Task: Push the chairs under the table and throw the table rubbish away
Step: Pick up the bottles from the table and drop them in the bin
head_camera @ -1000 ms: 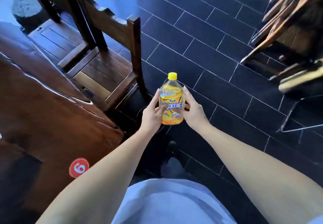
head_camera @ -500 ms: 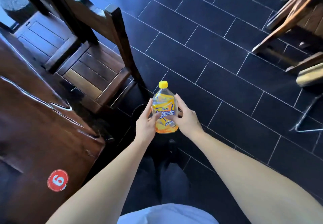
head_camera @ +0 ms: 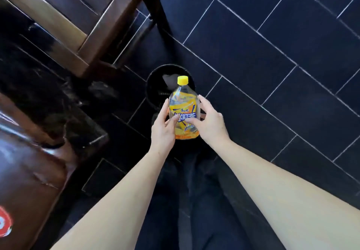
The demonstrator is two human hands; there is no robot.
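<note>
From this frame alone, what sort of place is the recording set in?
Probably a restaurant or cafe dining room: a dark wooden table bearing a round red sticker, a slatted wooden chair beside it, and a black bin on dark floor tiles.

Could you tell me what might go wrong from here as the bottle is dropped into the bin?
1. The bottle, held by the left hand and right hand, hangs over the near edge of the small black bin, not its centre; released now, it may clip the rim and roll across the tiled floor.
2. The chair stands close beside the bin; a bounce could send the bottle under it.
</note>
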